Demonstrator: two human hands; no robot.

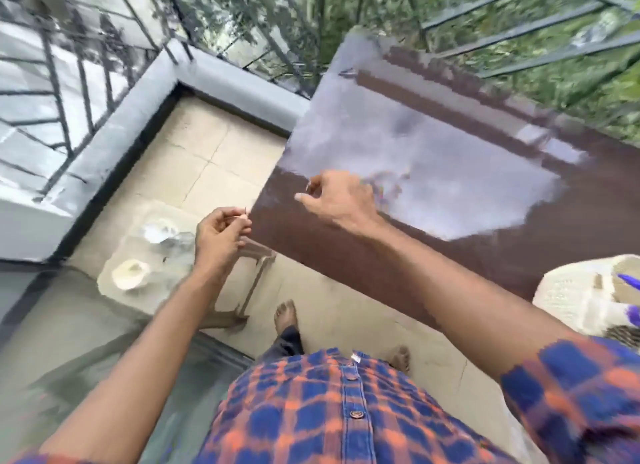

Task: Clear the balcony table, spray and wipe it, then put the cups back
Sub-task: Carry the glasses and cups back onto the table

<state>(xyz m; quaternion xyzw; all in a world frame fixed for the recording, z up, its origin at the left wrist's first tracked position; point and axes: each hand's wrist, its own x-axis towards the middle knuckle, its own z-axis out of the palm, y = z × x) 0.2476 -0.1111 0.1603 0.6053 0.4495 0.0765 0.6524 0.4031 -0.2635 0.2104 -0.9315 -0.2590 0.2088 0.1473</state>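
The brown balcony table (450,193) is gleaming, reflecting sky. Two white cups (130,273) are sitting on a pale low stool (242,283) near its left corner. The right hand (341,197) is hovering over the tabletop with fingers curled; motion blur is hiding whether it is pinching anything. The left hand (220,236) is pinching a thin sliver (245,215) just off the table's edge.

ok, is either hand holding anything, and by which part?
The left hand pinches a thin sliver by one end; too blurred to identify. The right hand, over the table, looks pinched too; contents cannot be told.
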